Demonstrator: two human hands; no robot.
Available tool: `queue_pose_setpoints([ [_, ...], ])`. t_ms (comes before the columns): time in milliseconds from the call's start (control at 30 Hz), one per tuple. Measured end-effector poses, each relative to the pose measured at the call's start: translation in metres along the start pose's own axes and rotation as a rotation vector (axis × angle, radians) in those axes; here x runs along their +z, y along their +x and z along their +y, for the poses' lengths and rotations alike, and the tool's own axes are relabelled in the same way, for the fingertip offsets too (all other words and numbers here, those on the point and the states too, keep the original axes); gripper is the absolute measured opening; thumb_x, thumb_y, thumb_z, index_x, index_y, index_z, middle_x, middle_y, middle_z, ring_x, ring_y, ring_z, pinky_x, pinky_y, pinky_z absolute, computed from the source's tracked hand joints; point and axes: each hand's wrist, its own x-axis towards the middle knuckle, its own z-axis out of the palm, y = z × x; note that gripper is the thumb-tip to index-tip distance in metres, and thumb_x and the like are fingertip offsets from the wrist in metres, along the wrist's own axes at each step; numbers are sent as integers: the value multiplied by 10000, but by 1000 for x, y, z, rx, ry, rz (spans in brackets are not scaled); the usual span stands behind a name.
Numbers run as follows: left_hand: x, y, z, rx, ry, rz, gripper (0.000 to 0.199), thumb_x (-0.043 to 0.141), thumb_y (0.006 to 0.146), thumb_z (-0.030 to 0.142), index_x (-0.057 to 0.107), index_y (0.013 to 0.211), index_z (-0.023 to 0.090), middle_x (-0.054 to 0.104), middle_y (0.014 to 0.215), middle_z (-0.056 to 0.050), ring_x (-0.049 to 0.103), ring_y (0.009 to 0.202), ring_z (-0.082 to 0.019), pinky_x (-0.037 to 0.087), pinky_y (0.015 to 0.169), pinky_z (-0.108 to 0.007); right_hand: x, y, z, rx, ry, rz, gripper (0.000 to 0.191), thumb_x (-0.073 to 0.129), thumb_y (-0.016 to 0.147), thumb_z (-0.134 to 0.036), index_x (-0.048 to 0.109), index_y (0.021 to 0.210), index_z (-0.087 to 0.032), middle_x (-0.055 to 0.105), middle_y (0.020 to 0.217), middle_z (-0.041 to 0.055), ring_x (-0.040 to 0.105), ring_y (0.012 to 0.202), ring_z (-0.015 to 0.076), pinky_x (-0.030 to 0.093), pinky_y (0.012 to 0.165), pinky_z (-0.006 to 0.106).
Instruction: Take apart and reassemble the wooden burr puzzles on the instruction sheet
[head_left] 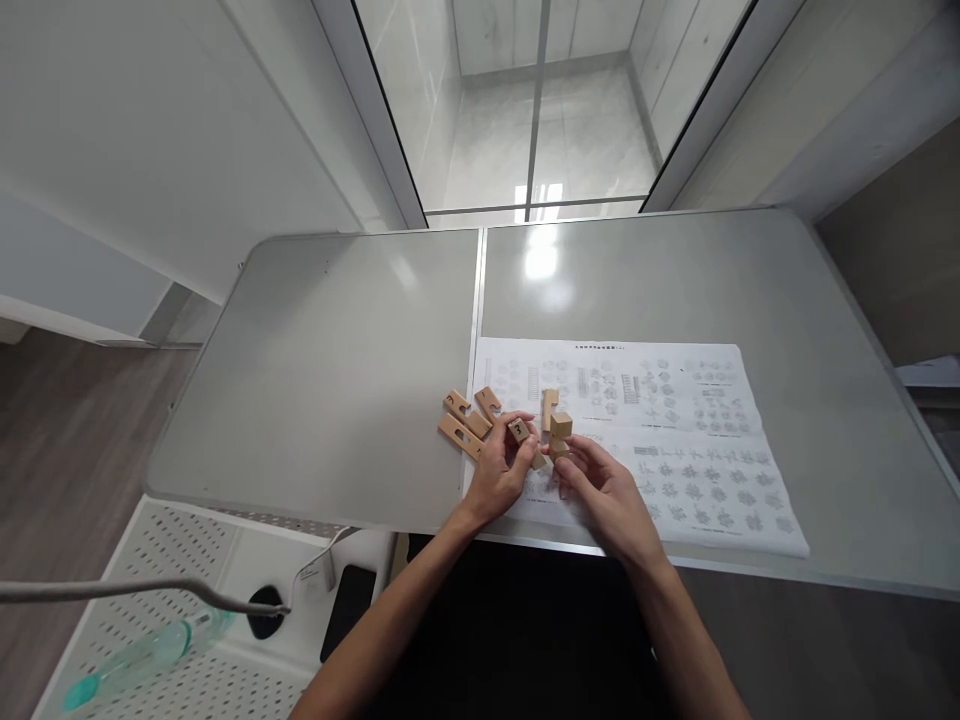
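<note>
While the left hand (498, 476) curls around a numbered block (518, 431), the right hand (611, 492) pinches a notched block (561, 425).

Bare hands: two, left hand (496, 480) and right hand (616, 502). Pale-brown wooden notched bars (470, 444): six visible. Three at ten o'clock from the left hand, one loose bar (547, 412) at one o'clock, one in each hand. White printed paper sheet (705, 425): one, four o'clock of view. Clear plastic bottle with teal cap (146, 650): one, eight o'clock. Flat black rectangular phone (348, 612): one, seven o'clock.
</note>
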Motion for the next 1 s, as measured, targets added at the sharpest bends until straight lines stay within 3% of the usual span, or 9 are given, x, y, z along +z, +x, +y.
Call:
queue_pose_setpoints([
  [267, 0, 1, 0, 0, 14, -2, 314, 549, 1030, 390, 532, 1265, 182, 608, 996, -47, 612, 858, -152, 512, 819, -268, -5, 0, -5, 65, 31, -109, 363, 734, 927, -465, 732, 1216, -246, 722, 1188, 74, 637, 854, 192, 549, 851, 367],
  [467, -1, 0, 0, 34, 70, -33, 358, 577, 1013, 401, 554, 1293, 178, 597, 951, -45, 586, 810, -154, 499, 756, -265, -5, -5, -13, 91, 56, -314, 275, 736, 930, -432, 770, 1163, -291, 535, 1477, 64, 664, 954, 199, 578, 837, 363],
  [600, -3, 0, -1, 54, 132, -43, 444, 595, 1003, 402, 565, 1392, 190, 599, 997, -59, 568, 795, -152, 495, 736, -272, -5, -6, -15, 89, 69, -348, 251, 746, 925, -422, 766, 1143, -298, 544, 1463, 61, 670, 987, 208, 574, 873, 376],
  [767, -6, 0, -2, 82, 140, -111, 560, 581, 1008, 411, 485, 1518, 202, 634, 1061, -87, 569, 775, -153, 501, 705, -276, -9, -7, -19, 107, 46, -359, 223, 714, 949, -428, 745, 1110, -277, 577, 1436, 64, 654, 897, 179, 551, 878, 376],
  [900, -5, -1, -3, 84, 125, -129, 540, 565, 1016, 431, 497, 1499, 199, 633, 976, -64, 566, 757, -150, 504, 708, -275, -11, -7, -20, 107, 36, -334, 222, 712, 943, -450, 723, 1045, -253, 663, 1238, 62, 622, 864, 178, 527, 881, 360],
  [1000, -3, -2, -6, 75, 54, -79, 440, 521, 1041, 431, 496, 1423, 212, 612, 1005, -53, 559, 715, -120, 493, 679, -251, -10, -7, -18, 123, 25, -289, 250, 714, 936, -466, 706, 1058, -247, 681, 1041, 47, 616, 872, 190, 524, 891, 354],
])
